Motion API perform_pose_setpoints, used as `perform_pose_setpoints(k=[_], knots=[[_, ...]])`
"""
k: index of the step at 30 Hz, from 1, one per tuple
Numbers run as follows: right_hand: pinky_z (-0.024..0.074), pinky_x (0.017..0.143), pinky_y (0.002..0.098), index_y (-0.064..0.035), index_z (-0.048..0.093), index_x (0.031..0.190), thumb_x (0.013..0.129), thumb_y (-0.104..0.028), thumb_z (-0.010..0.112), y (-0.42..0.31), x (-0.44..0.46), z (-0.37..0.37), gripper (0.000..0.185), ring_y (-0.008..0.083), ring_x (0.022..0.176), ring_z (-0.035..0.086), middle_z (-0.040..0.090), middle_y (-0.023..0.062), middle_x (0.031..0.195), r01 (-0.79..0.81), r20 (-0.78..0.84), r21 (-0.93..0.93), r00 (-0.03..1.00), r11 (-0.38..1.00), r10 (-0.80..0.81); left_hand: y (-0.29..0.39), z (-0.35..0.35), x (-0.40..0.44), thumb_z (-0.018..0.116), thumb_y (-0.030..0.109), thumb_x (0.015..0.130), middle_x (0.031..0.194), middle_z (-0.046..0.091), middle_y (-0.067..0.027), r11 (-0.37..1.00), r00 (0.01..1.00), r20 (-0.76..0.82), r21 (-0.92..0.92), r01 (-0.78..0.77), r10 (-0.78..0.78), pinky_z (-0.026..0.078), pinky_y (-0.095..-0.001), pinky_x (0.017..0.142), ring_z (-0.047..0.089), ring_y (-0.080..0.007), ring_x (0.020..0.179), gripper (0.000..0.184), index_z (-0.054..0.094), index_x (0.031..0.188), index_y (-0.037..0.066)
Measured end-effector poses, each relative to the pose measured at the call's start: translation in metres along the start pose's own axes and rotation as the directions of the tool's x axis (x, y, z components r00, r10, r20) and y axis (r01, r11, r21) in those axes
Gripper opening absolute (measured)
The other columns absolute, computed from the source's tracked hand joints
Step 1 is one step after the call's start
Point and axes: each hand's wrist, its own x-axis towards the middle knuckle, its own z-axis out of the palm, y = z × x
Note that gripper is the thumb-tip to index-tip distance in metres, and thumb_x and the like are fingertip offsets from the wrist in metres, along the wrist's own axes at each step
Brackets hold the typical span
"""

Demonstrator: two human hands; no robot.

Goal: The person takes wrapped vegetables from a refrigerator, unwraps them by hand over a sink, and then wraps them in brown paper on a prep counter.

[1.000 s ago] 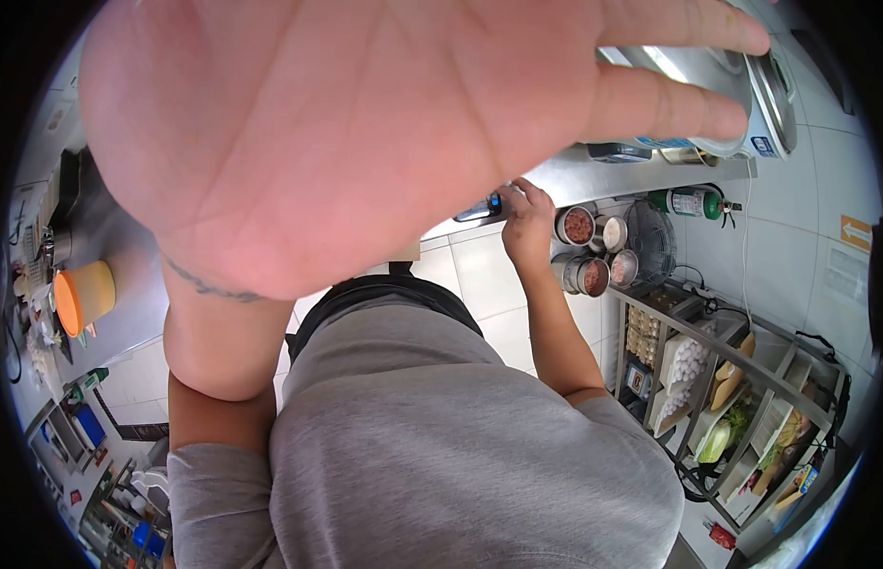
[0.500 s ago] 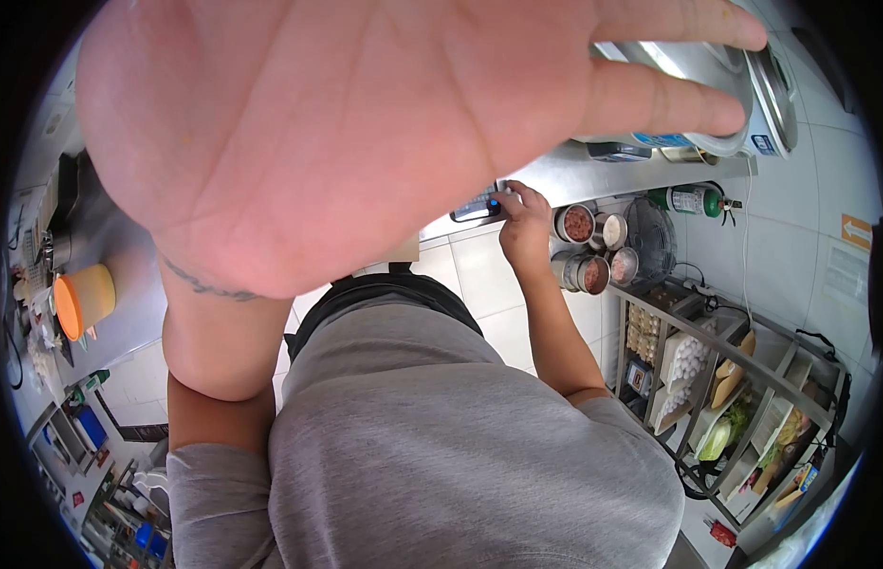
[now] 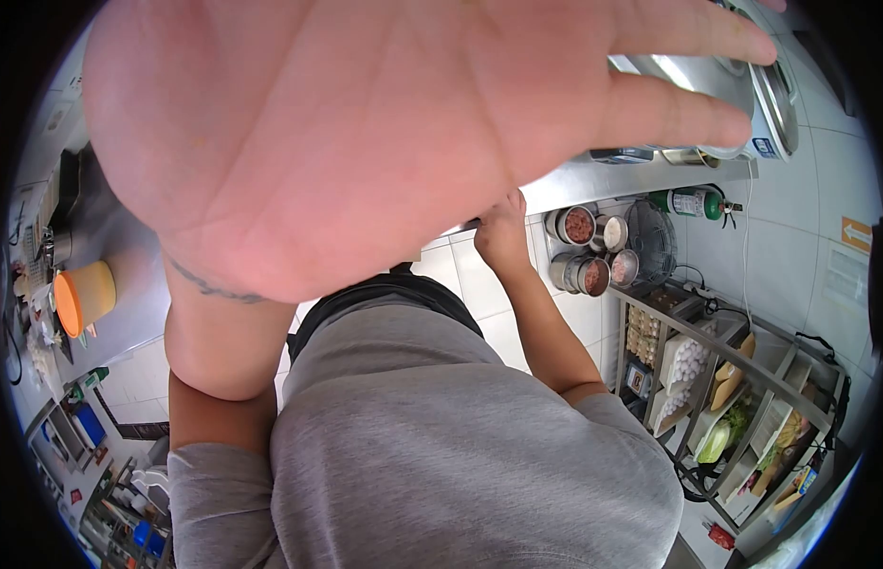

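Note:
My left hand (image 3: 366,142) fills the upper part of the head view, very close to the camera. Its palm faces me, and the spread fingers point right with nothing in them. Farther down, at the front edge of a steel counter (image 3: 579,185), is my right hand (image 3: 503,237). Its fingertips are mostly hidden behind my left palm, so what they touch does not show. A dark strip of a flat device (image 3: 465,228) peeks out beside it, largely covered.
Right of my right hand stand several metal pots (image 3: 579,226) with pinkish and white food. Below them is a metal rack (image 3: 726,356) holding eggs and vegetables. A green cylinder (image 3: 693,202) lies by the wall. On the left table (image 3: 147,294) is an orange-lidded tub (image 3: 86,296).
My right hand has shifted left, its fingers passing behind my left palm. My left hand has moved slightly right and down, with its fingers spread wider. Most of the dark device is now covered.

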Motion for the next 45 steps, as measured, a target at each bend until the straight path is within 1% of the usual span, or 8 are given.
perform_pose_setpoints(k=[3,6,9,24,33,36,42,45], knots=[[0.0319,0.103,0.0444,-0.0110,0.072,0.100,0.067,0.006,0.052,0.007,0.002,-0.004,0.043,0.0355,0.119,0.045,0.055,0.0152,0.126,0.057,-0.138,0.059,0.989,0.997,-0.048,0.003,0.000,-0.004,0.041,0.066,0.085,0.155,0.005,-0.0255,1.000,1.000,-0.004,0.001,-0.011,0.011,0.012,-0.0587,0.114,0.006,-0.0424,0.144,0.093,0.011,0.151,0.007],[0.0322,0.103,0.0439,-0.0112,0.072,0.101,0.067,0.006,0.052,0.004,0.001,-0.013,0.043,0.0354,0.119,0.045,0.055,0.0148,0.126,-0.011,-0.141,0.004,0.990,1.000,0.011,0.002,0.001,-0.004,0.041,0.066,0.085,0.155,0.005,-0.0255,1.000,1.000,-0.006,-0.001,-0.012,0.012,0.012,-0.0587,0.114,0.006,-0.0425,0.144,0.093,0.011,0.151,0.007],[0.0323,0.103,0.0438,-0.0117,0.072,0.101,0.067,0.006,0.052,0.005,-0.002,-0.013,0.043,0.0353,0.119,0.045,0.055,0.0142,0.125,0.006,-0.111,-0.021,0.994,1.000,-0.008,0.001,0.002,-0.004,0.042,0.066,0.085,0.155,0.005,-0.0255,1.000,1.000,-0.001,-0.005,-0.010,0.010,0.012,-0.0587,0.114,0.006,-0.0425,0.144,0.093,0.011,0.151,0.007],[0.0333,0.101,0.0452,-0.0116,0.072,0.098,0.066,0.006,0.051,0.023,-0.012,-0.010,0.042,0.0352,0.119,0.045,0.055,0.0141,0.125,-0.105,-0.202,-0.036,0.975,0.994,0.096,0.001,0.003,-0.008,0.043,0.065,0.086,0.155,0.005,-0.0256,1.000,1.000,-0.013,-0.006,-0.010,0.010,0.012,-0.0589,0.114,0.006,-0.0427,0.143,0.093,0.012,0.151,0.007],[0.0329,0.101,0.0456,-0.0107,0.072,0.095,0.065,0.007,0.050,0.005,-0.003,-0.005,0.041,0.0350,0.119,0.045,0.056,0.0132,0.123,0.018,-0.169,0.003,0.985,1.000,-0.017,-0.003,0.004,-0.007,0.043,0.065,0.086,0.155,0.005,-0.0257,1.000,1.000,-0.016,-0.008,-0.001,0.001,0.012,-0.0589,0.114,0.006,-0.0427,0.143,0.093,0.012,0.151,0.007],[0.0319,0.102,0.0458,-0.0100,0.071,0.094,0.065,0.007,0.050,0.021,-0.009,-0.007,0.040,0.0357,0.119,0.044,0.056,0.0134,0.123,-0.130,-0.278,-0.023,0.953,0.991,0.119,-0.001,0.004,-0.010,0.044,0.064,0.086,0.155,0.005,-0.0257,1.000,1.000,-0.024,-0.004,-0.009,0.009,0.013,-0.0590,0.114,0.006,-0.0428,0.143,0.093,0.012,0.151,0.007],[0.0307,0.103,0.0467,-0.0097,0.071,0.094,0.064,0.006,0.049,0.028,-0.013,-0.010,0.040,0.0365,0.119,0.045,0.056,0.0151,0.123,-0.093,-0.208,-0.065,0.975,0.994,0.077,-0.002,0.005,-0.011,0.044,0.064,0.086,0.155,0.005,-0.0257,1.000,1.000,-0.024,-0.011,-0.014,0.014,0.013,-0.0590,0.114,0.006,-0.0428,0.143,0.092,0.012,0.151,0.007],[0.0311,0.102,0.0466,-0.0082,0.071,0.093,0.063,0.005,0.050,0.032,-0.014,-0.003,0.039,0.0373,0.118,0.045,0.056,0.0164,0.122,-0.073,-0.234,0.013,0.970,0.997,0.074,-0.002,0.005,-0.013,0.044,0.064,0.086,0.155,0.005,-0.0257,1.000,0.999,-0.028,-0.012,-0.018,0.017,0.013,-0.0590,0.114,0.006,-0.0429,0.143,0.092,0.012,0.151,0.007]])
